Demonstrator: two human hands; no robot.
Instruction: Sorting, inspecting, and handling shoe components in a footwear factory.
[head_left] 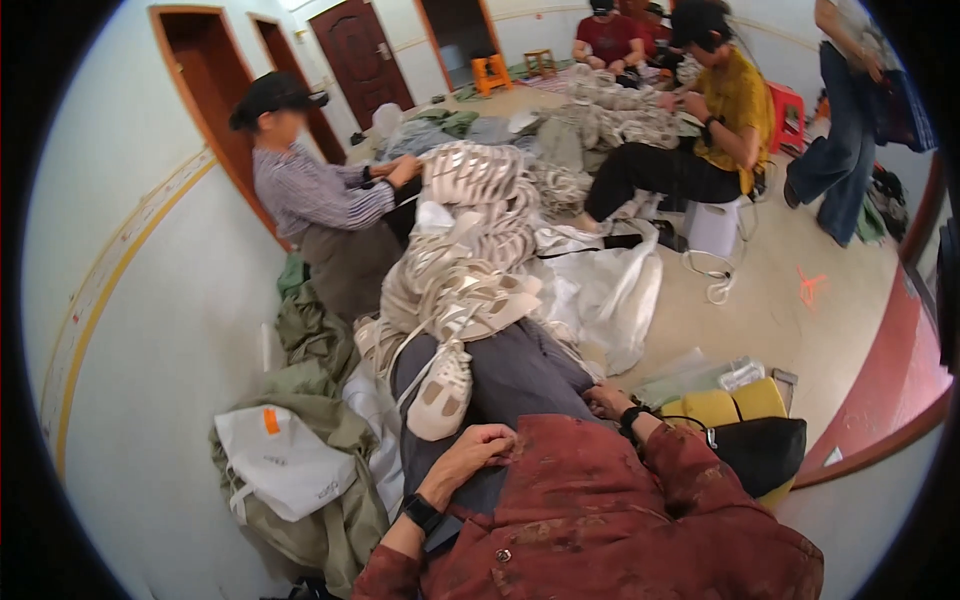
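My left hand [478, 455] rests on my lap beside the hem of my red patterned shirt [570, 480]. Its fingers are curled together, and anything between them is too small to make out. Low at my right thigh is my right hand [607, 400], its fingertips partly hidden against the dark grey trousers [530, 375]. A beige lace-up shoe upper [440, 395] lies on my left thigh, just beyond the left hand and apart from it. Behind it, a heap of beige shoe uppers [460, 290] with loose laces covers my knees.
Green cloth [360, 440] and a white bag [285, 460] lie at my left. A yellow cushioned roll [755, 400] and a black pouch [765, 448] are at my right. White plastic sheeting [615, 300] covers floor ahead. Co-workers sit around the further heap; one person [850, 130] stands.
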